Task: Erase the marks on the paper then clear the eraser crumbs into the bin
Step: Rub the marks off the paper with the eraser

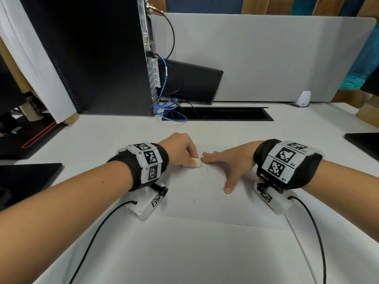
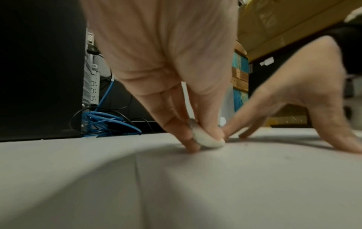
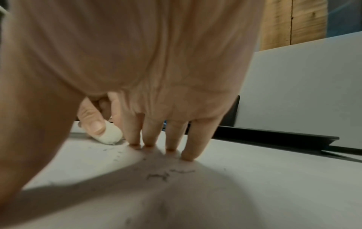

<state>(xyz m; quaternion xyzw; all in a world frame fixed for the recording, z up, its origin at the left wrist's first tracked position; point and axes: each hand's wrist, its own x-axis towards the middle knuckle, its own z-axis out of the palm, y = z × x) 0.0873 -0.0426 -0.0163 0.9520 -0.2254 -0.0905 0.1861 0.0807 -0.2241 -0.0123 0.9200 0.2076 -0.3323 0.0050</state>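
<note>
Left hand (image 1: 178, 147) pinches a white eraser (image 1: 195, 162) between thumb and curled fingers, its lower edge pressed onto the sheet of paper (image 1: 196, 210) lying flat on the white desk (image 1: 184, 255). Right hand (image 1: 227, 160) is spread, fingers straight and fairly wide, fingertips (image 3: 189, 155) and thumb pressing the paper down; its index tip sits just beside the eraser. Dark eraser crumbs (image 1: 222, 188) are scattered on the paper, mostly near the right thumb and under the right palm. Wristband tags read "R1" and "R2" on the right wrist; the left band's lettering is too small to read. Behind: black computer tower (image 1: 92, 58), blue cable (image 1: 164, 107), grey divider panel (image 1: 266, 58). Bin not visible in any view.
</note>
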